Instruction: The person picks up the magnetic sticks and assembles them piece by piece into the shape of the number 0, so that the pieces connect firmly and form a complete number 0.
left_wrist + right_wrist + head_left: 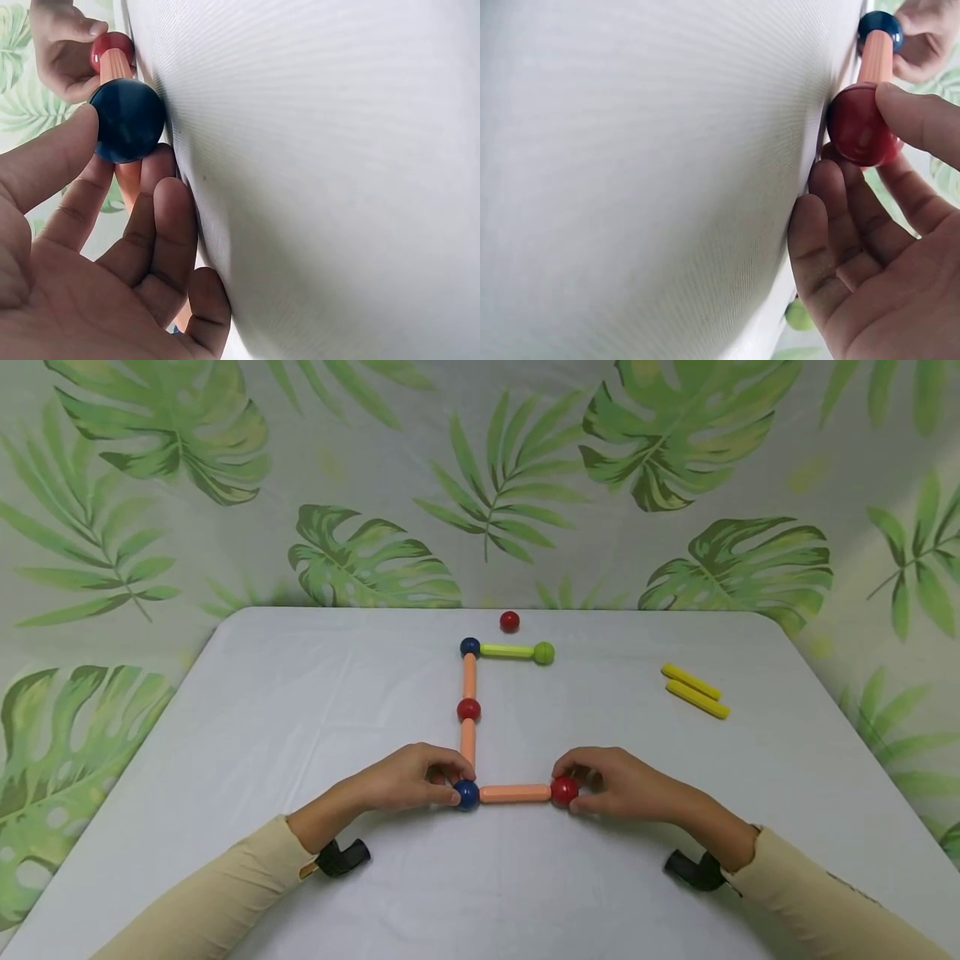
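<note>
My left hand (412, 778) pinches a blue ball (467, 795) between thumb and fingers at the lower corner of a stick-and-ball shape. A red ball (564, 792) is pinched by my right hand (626, 785). Between these two balls lies an orange stick (515, 793), touching both. From the blue ball, another orange stick (468, 743) runs away from me to a second red ball (468, 709), then a further orange stick (469, 677) reaches a dark blue ball (470, 647). A light green stick (507, 651) joins that to a green ball (543, 653).
A loose red ball (510, 622) sits near the table's far edge. Two yellow sticks (697, 699) lie side by side at the right. The white table (337, 693) ends against a leaf-patterned cloth (375, 468).
</note>
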A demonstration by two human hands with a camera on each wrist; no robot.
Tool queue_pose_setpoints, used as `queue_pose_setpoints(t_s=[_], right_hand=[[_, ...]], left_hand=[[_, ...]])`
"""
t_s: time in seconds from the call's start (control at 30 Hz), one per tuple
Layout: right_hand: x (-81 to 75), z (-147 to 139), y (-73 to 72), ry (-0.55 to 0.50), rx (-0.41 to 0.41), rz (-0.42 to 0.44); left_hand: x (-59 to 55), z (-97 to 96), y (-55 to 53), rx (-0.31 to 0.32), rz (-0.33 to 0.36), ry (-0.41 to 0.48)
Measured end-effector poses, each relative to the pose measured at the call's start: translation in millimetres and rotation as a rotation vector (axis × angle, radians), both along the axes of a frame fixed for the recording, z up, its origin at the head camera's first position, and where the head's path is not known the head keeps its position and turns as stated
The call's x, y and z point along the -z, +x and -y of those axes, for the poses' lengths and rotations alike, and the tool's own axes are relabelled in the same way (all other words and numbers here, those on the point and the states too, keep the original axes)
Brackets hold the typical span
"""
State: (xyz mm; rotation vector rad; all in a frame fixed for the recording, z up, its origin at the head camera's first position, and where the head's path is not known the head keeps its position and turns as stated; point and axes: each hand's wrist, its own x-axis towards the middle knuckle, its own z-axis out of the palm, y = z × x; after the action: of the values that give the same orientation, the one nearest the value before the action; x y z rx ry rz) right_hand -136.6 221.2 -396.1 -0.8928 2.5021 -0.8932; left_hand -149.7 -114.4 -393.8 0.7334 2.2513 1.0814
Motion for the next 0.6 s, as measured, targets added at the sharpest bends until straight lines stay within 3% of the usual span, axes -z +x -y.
queue_pose_setpoints(t_s=[0.6], right_hand=[[-0.2,-4.1,3.2,-0.029,-0.027,0.021]], left_hand=[[-2.1,0.0,-0.5,0.010,0.001,-0.028]])
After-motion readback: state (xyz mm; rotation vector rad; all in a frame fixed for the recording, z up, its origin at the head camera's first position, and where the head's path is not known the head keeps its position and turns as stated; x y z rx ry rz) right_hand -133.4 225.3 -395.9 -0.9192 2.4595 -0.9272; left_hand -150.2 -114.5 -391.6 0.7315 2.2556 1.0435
